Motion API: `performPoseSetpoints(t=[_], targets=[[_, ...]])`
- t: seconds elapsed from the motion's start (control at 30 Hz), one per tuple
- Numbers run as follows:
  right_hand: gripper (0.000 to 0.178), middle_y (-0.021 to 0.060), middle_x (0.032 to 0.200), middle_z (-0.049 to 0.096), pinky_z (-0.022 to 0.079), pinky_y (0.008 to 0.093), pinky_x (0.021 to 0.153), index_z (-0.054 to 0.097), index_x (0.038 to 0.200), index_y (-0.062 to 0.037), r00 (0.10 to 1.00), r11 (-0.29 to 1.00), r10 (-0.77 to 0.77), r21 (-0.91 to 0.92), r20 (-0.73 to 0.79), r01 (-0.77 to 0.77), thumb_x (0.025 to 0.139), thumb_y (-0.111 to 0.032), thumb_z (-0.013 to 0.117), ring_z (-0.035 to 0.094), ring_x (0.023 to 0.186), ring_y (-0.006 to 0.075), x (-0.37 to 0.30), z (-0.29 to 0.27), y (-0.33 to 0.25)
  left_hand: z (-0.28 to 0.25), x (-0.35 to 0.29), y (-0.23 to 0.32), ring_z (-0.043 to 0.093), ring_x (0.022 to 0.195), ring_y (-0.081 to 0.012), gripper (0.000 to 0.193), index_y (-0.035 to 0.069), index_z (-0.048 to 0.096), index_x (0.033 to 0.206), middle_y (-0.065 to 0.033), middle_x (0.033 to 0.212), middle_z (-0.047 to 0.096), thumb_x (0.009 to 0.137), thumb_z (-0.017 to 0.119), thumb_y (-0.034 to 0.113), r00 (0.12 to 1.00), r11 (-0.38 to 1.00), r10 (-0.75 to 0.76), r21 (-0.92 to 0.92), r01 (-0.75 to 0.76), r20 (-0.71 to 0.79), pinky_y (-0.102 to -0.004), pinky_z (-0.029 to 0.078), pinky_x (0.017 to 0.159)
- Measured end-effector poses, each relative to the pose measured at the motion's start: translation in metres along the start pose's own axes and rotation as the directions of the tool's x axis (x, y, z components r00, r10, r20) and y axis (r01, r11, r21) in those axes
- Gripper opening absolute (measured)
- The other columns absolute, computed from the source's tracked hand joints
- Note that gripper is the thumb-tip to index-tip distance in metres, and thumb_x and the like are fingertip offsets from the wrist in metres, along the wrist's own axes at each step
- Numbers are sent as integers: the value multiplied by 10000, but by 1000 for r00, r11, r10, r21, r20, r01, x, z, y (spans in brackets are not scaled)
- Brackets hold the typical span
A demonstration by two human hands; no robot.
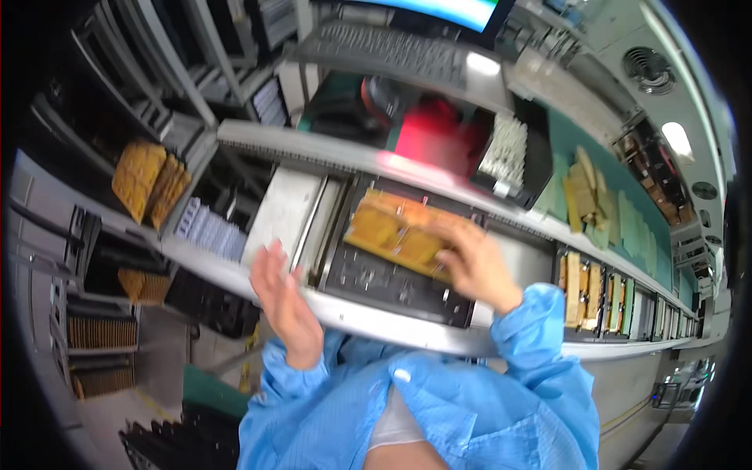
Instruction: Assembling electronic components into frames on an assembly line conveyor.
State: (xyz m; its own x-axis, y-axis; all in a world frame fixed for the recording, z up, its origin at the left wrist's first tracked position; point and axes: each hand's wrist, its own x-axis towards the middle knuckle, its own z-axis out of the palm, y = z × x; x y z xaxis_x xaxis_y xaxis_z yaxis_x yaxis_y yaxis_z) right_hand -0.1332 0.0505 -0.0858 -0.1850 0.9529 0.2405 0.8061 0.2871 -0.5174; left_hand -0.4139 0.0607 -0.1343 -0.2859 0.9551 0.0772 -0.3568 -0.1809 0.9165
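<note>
My right hand [476,266] grips the right end of a yellow-brown board panel [392,239], with the thumb at its near edge and the fingers over the far side. The panel is tilted over a black fixture plate [384,278], whose near part shows small shiny spots. An orange-lit strip runs along the panel's far side; blur hides its detail. My left hand [288,309] is held up at the near rail, left of the fixture, fingers stretched out with nothing in them. Beside it lies a pale flat plate [286,207].
A keyboard [384,51] and a red-lit area [431,133] lie beyond the rail. A black box of small white parts [505,149] stands at the far right. Yellow-brown panels [145,182] stand at the left. The conveyor line [611,294] carries boards to the right.
</note>
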Motion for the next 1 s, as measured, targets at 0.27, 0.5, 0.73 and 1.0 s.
performPoseSetpoints(t=[0.27,0.5,0.73,1.0], targets=[[456,174,990,655,537,413,824,628,1287,-109,969,990,131,21,209,-139,848,7,670,670,924,372,-4,15,15,-32,20,6,460,1283,-226,468,27,441,1415,-160,1460,487,962,498,130,991,995,96,-17,-98,-97,-395,391,1072],[496,199,1055,626,505,442,842,605,1334,-89,983,999,44,-27,180,-40,847,-15,660,608,999,386,-17,38,7,-35,17,0,475,1297,-233,424,16,475,1379,-161,1413,525,967,489,116,997,999,48,-4,-48,-61,-387,395,1070],[564,192,1311,534,409,487,1038,578,1396,-80,994,962,103,-256,27,-93,842,-32,672,490,1225,415,-44,30,-25,-15,18,1,347,1465,-357,493,-21,520,1399,-193,1510,466,963,524,210,877,786,111,498,-365,467,-477,247,1207],[568,194,1576,407,214,580,1167,575,1442,-161,960,926,243,-328,141,-187,886,-169,692,351,1468,403,-88,44,-30,20,9,-19,205,1539,-388,801,112,420,1551,-154,1653,287,910,640,538,441,308,-325,535,-786,836,-632,78,1217]])
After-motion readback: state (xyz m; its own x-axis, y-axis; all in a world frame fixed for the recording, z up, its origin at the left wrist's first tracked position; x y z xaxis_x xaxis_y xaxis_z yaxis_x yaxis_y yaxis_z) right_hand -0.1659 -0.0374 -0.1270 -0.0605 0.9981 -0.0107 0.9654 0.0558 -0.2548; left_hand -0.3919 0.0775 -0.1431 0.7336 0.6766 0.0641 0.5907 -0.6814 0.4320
